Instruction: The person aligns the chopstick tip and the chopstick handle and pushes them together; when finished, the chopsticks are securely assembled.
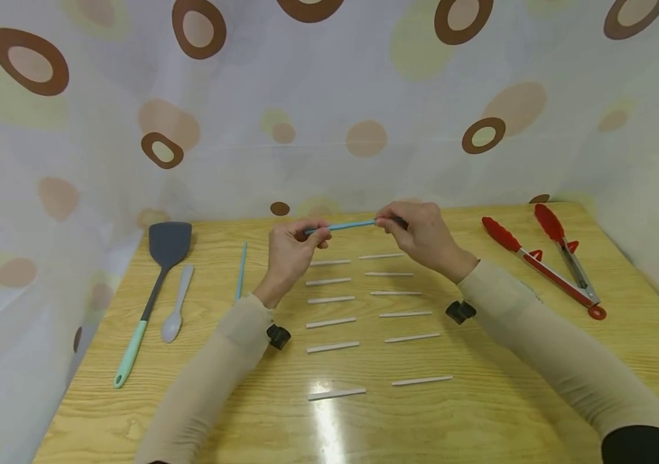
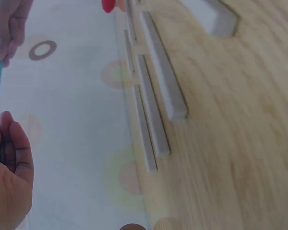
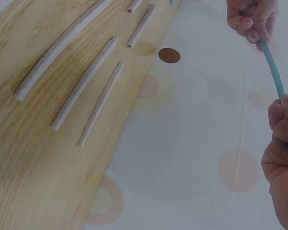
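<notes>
A thin light-blue stick [image 1: 352,225] is held up nearly level above the far part of the table, one end in each hand. My left hand [image 1: 293,254] pinches its left end between thumb and fingers. The right hand [image 1: 422,235] grips the other end, its fingers curled over it. In the right wrist view the middle of the blue stick [image 3: 272,69] shows bare between both hands. Below them, short white sticks [image 1: 331,300] lie in two columns on the table. A second blue stick [image 1: 241,267] lies left of my left hand, partly hidden by the forearm.
On the left lie a dark grey spatula [image 1: 170,243] with a mint handle and a pale grey spoon [image 1: 172,324]. Red-tipped tongs [image 1: 561,280] lie spread at the right. A patterned curtain [image 1: 329,96] hangs behind the wooden table [image 1: 474,399].
</notes>
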{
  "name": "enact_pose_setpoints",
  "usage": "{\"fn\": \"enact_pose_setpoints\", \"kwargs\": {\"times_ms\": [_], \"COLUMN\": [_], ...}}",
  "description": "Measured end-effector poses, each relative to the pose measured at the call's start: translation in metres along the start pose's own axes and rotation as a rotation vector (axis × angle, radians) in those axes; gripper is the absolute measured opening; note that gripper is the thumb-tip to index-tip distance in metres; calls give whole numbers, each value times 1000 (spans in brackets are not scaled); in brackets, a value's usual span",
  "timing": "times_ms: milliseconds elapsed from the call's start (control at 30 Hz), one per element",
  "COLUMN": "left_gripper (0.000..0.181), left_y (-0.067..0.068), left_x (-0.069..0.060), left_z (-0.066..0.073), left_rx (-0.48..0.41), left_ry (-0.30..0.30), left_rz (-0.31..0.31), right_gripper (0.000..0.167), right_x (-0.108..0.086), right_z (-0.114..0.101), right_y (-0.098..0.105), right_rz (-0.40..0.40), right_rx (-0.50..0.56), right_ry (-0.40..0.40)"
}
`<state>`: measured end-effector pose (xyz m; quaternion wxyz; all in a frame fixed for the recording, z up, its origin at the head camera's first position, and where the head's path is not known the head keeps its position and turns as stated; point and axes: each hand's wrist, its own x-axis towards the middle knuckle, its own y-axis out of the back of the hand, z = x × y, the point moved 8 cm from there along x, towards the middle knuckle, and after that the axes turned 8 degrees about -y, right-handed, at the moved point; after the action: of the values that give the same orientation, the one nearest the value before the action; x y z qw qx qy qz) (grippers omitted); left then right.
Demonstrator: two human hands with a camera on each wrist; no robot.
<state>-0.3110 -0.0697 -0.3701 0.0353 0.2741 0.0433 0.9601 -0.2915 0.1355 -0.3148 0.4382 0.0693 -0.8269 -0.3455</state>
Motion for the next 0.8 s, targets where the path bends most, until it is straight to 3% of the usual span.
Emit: {"fn": "enact_pose_setpoints", "kwargs": {"times_ms": [167,267,367,567,633,700,800], "left_gripper": [14,14,16,13,11,9,8], "left_y": [3,6,8,5,3,2,-1], "left_x": [1,4,7,1,-2,-5,-8], "left_z": [4,13,24,46,51,52,50], "left_rx": [27,87,187,500,576,626,679], "left_ry": [12,-28,-109,-371,-432,-441,-400], "left_rz": [-25,-58,-100,-191,-212,-236,-299], "right_gripper": [3,3,6,10,11,11,14], "right_x": [2,4,6,10,11,11,11], "right_z": [2,5,7,4,4,4,4], "right_y": [0,1,1,-4,-7,-11,-17], "right_rz": [-17,-37,-60,-96,-106,-114,-122], "right_rx": [14,38,53,44,41,40,42], "right_ry": [13,-3,-17,13,25,37,65]}}
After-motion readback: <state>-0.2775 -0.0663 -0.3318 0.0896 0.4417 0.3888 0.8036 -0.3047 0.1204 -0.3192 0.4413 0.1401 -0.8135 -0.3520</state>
